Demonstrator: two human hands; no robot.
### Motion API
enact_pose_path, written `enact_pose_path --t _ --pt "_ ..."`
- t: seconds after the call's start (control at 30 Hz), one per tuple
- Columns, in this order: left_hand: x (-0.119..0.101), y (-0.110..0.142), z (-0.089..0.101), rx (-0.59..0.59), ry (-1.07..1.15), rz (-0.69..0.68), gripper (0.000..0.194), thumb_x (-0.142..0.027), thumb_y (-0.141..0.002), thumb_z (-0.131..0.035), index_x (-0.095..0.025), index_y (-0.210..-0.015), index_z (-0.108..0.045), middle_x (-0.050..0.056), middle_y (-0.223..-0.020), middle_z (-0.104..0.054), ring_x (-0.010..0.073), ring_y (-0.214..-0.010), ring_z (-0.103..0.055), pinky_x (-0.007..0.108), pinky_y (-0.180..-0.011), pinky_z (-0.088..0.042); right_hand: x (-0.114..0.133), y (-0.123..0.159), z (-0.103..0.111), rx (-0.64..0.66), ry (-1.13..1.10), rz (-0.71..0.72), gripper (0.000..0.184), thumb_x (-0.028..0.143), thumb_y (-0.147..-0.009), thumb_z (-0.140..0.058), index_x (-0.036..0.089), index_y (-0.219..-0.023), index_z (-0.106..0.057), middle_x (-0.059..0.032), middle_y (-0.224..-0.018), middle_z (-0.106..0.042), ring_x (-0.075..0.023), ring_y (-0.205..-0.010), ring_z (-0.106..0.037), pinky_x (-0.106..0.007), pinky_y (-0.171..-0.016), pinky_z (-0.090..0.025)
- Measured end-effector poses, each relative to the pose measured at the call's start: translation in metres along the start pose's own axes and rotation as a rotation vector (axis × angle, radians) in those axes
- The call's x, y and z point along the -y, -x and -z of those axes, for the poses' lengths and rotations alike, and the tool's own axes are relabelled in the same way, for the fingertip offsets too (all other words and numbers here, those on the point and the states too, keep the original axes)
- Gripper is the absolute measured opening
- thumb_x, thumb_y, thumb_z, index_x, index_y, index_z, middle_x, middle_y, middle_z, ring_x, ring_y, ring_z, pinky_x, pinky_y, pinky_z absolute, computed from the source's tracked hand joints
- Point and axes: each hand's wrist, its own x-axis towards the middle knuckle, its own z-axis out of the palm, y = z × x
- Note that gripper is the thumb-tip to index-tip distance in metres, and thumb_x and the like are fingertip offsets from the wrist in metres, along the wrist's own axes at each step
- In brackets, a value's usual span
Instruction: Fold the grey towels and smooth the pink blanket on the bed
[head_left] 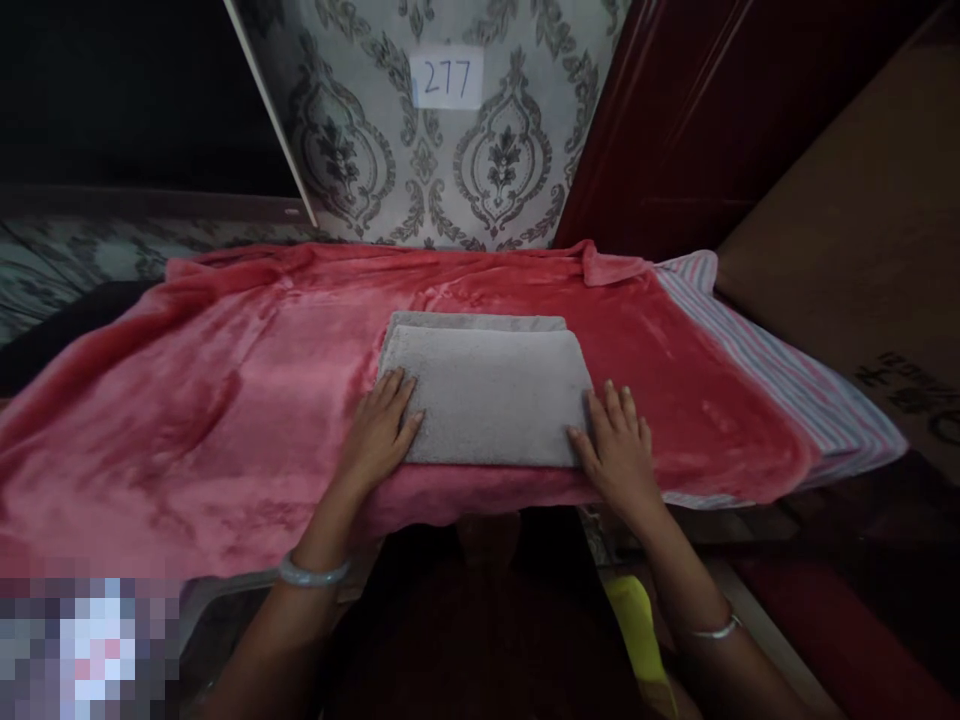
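Note:
A grey folded cloth (495,395), plush like a towel, lies flat on a red plush blanket (675,390). Its upper layer stops a little short of the layer beneath along the far edge. My left hand (381,425) rests on the cloth's left edge, fingers extended and slightly apart. At the right edge, my right hand (619,445) lies with spread fingers, the thumb touching the near right corner. Neither hand grips the cloth. Both wrists wear a bracelet.
A striped cloth (795,380) shows at the blanket's right end. Behind stand a patterned wall with a paper marked 277 (448,78), a dark screen (142,100) and a dark red panel (697,100). A cardboard box (862,200) stands at right. Something yellow (637,630) is below.

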Motion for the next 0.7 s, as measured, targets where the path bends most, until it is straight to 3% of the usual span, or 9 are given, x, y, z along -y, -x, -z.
enact_pose_path --t 0.1,0.23,0.37,0.5,0.7 --pt "0.0 0.0 0.001 -0.006 -0.008 -0.004 0.063 -0.051 -0.103 -0.035 -0.018 -0.157 -0.042 0.012 -0.168 -0.032 0.0287 -0.156 -0.029 0.052 -0.127 -0.027 0.025 -0.022 0.009 0.025 -0.061 0.124 0.068 0.048 -0.104 -0.028 0.02 -0.166 -0.021 -0.0115 -0.172 -0.017 -0.0316 -0.158 -0.012 -0.057 -0.12 -0.029" --pt "0.0 0.0 0.004 -0.006 -0.016 -0.004 0.064 -0.051 -0.103 -0.034 -0.016 -0.156 -0.043 0.013 -0.167 -0.034 0.0285 -0.155 -0.03 0.051 -0.128 -0.026 0.079 -0.071 0.019 0.173 -0.168 0.36 0.069 0.053 -0.103 -0.034 0.024 -0.166 -0.024 -0.0096 -0.172 -0.016 -0.0303 -0.158 -0.013 -0.056 -0.123 -0.024" --pt "0.001 -0.002 0.005 -0.004 -0.029 -0.007 0.064 -0.051 -0.103 -0.034 -0.015 -0.155 -0.045 0.014 -0.166 -0.035 0.0286 -0.155 -0.03 0.05 -0.128 -0.025 0.122 -0.125 0.019 0.271 -0.193 0.429 0.07 0.055 -0.103 -0.039 0.02 -0.164 -0.029 -0.0134 -0.171 -0.016 -0.032 -0.158 -0.014 -0.058 -0.123 -0.022" --pt "0.004 0.0 0.003 -0.02 -0.039 -0.01 0.06 -0.048 -0.103 -0.037 -0.019 -0.155 -0.045 0.012 -0.166 -0.037 0.028 -0.154 -0.033 0.052 -0.127 -0.028 0.13 -0.154 0.004 0.216 -0.175 0.365 0.065 0.047 -0.105 -0.039 0.016 -0.162 -0.032 -0.0152 -0.17 -0.019 -0.0322 -0.157 -0.016 -0.06 -0.124 -0.016" --pt "-0.006 -0.004 0.019 0.044 -0.1 0.028 0.058 -0.045 -0.101 -0.042 -0.018 -0.151 -0.05 0.014 -0.162 -0.044 0.0324 -0.15 -0.04 0.058 -0.122 -0.035 0.121 -0.154 -0.019 0.165 -0.171 0.357 0.063 0.047 -0.107 -0.034 0.015 -0.161 -0.035 -0.0135 -0.169 -0.025 -0.0307 -0.157 -0.019 -0.056 -0.126 -0.013"
